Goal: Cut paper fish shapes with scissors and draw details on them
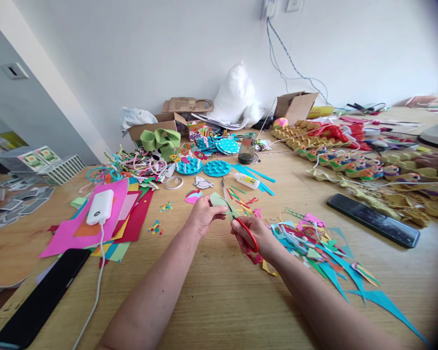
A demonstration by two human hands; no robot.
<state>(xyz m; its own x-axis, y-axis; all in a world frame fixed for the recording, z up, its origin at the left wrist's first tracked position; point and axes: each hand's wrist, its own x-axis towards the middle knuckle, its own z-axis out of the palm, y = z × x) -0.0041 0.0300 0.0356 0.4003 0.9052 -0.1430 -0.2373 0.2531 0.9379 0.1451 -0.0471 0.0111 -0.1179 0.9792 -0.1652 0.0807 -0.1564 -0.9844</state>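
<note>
My left hand pinches a small piece of light green paper above the middle of the table. Red-handled scissors are gripped in my right hand, their blades at the green paper's right edge. How far the blades are apart is hard to make out. Just beyond my hands lie thin coloured paper strips, a slim pen-like tool and a white glue bottle on its side. A fish cutout and a pink-and-blue paper cutout are left of these.
Paper scraps spread to the right, near a dark phone. Coloured sheets with a white power bank lie left, beside another phone. Blue scalloped discs, a glass jar and egg cartons stand farther back. Another person's hand shows at right.
</note>
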